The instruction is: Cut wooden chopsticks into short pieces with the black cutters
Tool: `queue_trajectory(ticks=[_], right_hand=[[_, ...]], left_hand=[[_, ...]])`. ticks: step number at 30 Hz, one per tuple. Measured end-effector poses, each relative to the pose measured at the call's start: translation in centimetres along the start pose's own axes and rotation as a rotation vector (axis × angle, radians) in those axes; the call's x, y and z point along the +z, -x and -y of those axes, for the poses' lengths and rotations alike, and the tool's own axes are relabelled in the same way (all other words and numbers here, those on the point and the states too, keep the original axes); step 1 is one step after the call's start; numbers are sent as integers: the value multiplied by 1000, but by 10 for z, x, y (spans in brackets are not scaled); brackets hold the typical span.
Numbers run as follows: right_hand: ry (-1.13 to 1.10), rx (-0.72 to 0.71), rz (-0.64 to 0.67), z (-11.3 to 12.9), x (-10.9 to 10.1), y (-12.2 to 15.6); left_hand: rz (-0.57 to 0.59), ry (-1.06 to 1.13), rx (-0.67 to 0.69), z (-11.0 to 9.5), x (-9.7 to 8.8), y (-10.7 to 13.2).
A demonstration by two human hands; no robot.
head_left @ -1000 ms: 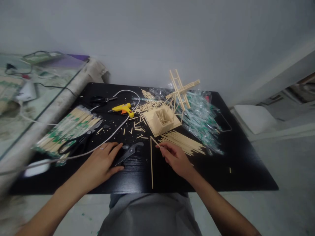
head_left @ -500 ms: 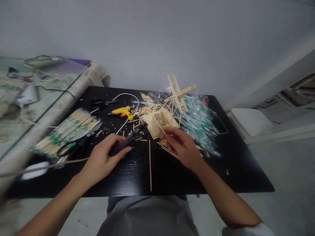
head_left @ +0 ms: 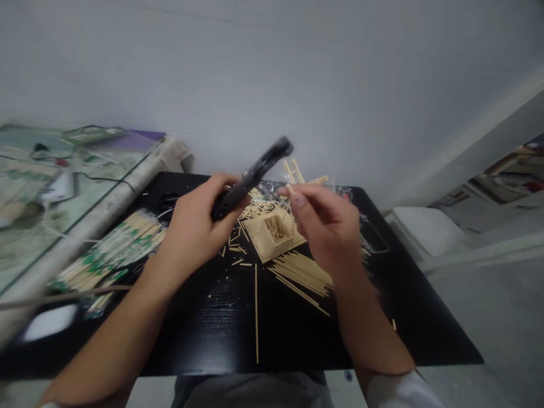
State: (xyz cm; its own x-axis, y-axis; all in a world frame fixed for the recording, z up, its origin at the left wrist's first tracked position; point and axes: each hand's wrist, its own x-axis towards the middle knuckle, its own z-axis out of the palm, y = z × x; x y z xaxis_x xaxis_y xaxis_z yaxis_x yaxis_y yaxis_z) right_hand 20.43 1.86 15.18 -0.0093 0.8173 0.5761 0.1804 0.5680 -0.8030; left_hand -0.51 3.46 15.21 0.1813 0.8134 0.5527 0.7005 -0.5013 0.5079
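Note:
My left hand (head_left: 193, 226) is closed around a long black hand tool (head_left: 257, 178), raised above the table and slanting up to the right; its exact kind is unclear. Opposite it, my right hand (head_left: 329, 226) pinches a short piece of wooden stick (head_left: 289, 187) between thumb and fingertips. Below and between the hands stands a small wooden box of glued sticks (head_left: 278, 249) on a flat base, with sticks inside it. A wooden lattice frame (head_left: 292, 168) rises behind, partly covered by my right hand.
Several thin sticks (head_left: 301, 272) lie in front of the box, and a single stick (head_left: 256, 317) points toward me on the black table (head_left: 204, 340). Bundled sticks (head_left: 119, 243) lie left, beside black scissors (head_left: 114, 277) half hidden by my arm. Cut pieces (head_left: 259, 205) are heaped behind.
Both hands have risen from the table, the left with the black tool and the right with the stick piece, away from the wooden box. The view has tilted up; the yellow glue gun is now hidden.

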Motion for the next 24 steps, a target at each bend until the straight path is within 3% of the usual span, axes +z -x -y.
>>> queue_trajectory(ticks=[6,24], right_hand=[[135,-3,30,-5,0,4],[93,32,72,-6,-1,10]], left_hand=[[98,-91,60,7,6,4],[185,-214,53,11,11,15]])
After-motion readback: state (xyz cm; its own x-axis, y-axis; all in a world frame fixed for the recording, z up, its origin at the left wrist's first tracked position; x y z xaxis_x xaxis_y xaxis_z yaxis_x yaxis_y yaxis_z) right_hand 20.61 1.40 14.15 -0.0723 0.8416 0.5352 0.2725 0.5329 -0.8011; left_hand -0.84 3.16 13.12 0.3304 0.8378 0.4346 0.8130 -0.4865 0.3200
